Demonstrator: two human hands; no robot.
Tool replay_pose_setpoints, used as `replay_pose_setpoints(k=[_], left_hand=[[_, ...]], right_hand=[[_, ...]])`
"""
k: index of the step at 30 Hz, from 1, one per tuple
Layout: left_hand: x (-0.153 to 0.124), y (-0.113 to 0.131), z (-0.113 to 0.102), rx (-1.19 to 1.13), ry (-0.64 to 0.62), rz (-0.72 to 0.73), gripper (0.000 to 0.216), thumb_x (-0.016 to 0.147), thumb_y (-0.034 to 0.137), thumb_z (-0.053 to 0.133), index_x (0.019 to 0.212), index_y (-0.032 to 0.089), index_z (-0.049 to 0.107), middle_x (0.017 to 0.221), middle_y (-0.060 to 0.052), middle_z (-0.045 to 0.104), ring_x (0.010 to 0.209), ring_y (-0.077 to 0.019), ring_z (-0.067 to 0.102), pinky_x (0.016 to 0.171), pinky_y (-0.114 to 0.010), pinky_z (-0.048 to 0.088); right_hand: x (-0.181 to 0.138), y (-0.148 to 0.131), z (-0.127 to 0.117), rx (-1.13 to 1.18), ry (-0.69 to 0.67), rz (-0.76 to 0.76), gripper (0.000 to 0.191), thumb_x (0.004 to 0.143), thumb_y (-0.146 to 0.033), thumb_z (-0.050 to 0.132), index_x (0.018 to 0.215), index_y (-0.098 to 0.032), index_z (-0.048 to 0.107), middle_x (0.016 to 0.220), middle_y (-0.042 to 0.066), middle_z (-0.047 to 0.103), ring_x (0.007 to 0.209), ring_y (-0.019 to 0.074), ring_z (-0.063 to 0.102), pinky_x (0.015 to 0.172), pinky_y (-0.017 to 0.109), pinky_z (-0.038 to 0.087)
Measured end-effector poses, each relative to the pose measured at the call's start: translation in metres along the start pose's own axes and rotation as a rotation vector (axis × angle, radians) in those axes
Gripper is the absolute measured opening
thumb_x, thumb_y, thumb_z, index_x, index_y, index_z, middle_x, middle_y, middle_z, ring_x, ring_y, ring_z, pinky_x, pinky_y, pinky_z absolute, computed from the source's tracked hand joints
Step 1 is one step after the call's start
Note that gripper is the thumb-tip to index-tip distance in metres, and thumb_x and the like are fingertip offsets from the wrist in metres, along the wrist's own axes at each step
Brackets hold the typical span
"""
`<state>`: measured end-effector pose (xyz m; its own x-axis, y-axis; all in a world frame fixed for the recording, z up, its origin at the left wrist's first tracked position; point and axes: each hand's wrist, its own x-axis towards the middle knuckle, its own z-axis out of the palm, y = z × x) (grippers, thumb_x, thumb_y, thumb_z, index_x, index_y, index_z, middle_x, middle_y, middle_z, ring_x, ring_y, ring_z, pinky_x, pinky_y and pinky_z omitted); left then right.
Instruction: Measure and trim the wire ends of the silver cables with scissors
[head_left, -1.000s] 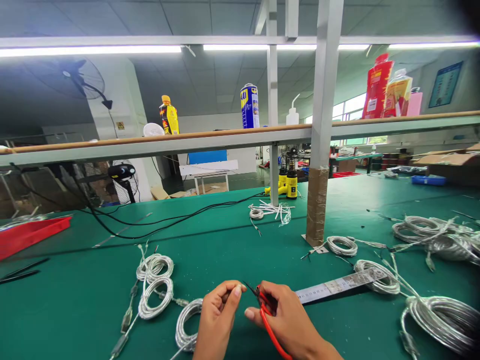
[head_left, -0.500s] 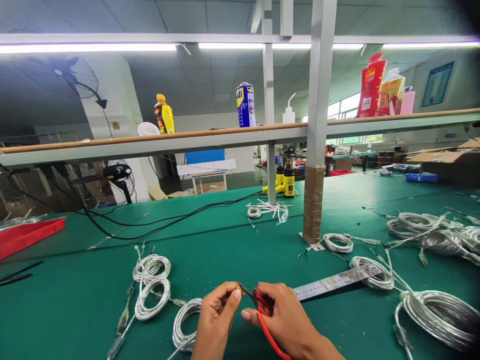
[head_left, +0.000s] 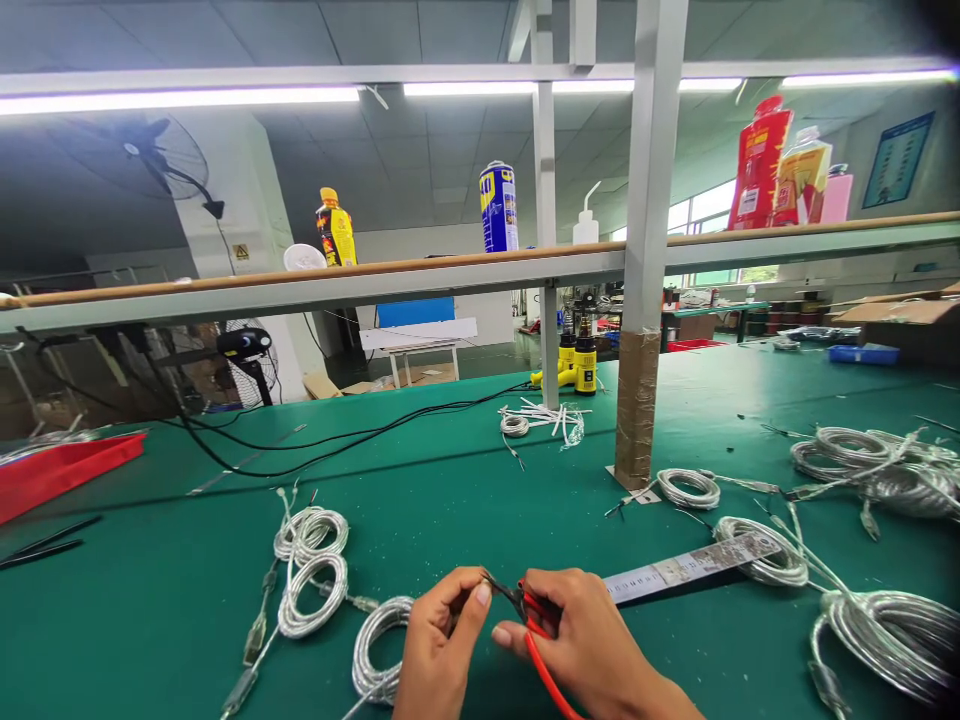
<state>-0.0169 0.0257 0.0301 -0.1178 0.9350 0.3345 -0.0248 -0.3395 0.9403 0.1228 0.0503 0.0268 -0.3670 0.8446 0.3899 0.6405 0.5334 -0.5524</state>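
My right hand [head_left: 585, 630] is closed around red-handled wire cutters [head_left: 546, 675], whose narrow dark jaws point left. The jaw tips meet the fingertips of my left hand [head_left: 442, 635]. Thumb and forefinger of that hand are pinched together on something small and mostly hidden, perhaps a wire end. Partly behind my left hand lies a coil of clear-jacketed silver cable [head_left: 371, 650]. A steel ruler [head_left: 675, 570] rests just beyond my right hand, its far end on another coiled cable [head_left: 780, 550].
Coiled cables with connectors [head_left: 313, 595] lie at left, and more coils [head_left: 892, 640] at right. A taped post [head_left: 637, 410] rises from the green table [head_left: 420, 510]. Yellow heat guns [head_left: 583, 368], black cords [head_left: 352, 430] and a red tray [head_left: 82, 465] sit farther back. A shelf [head_left: 420, 275] crosses above.
The whole scene has shifted slightly right in view. My hands keep nearly the same pose, with the cutters' jaws still at the left fingertips.
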Motion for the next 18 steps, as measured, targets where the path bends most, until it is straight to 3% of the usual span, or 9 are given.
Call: replay_pose_setpoints(k=[18], left_hand=[[-0.0005, 0.0024, 0.0017, 0.007, 0.030, -0.021, 0.023, 0.069, 0.037, 0.060, 0.059, 0.017, 0.059, 0.053, 0.004, 0.042, 0.049, -0.0095, 0.035, 0.047, -0.018, 0.032]], right_hand=[[-0.0016, -0.0012, 0.0076, -0.122, 0.069, 0.013, 0.051, 0.075, -0.059, 0.040, 0.046, -0.017, 0.037, 0.042, -0.004, 0.038, 0.041, 0.0076, 0.025, 0.044, 0.023, 0.012]])
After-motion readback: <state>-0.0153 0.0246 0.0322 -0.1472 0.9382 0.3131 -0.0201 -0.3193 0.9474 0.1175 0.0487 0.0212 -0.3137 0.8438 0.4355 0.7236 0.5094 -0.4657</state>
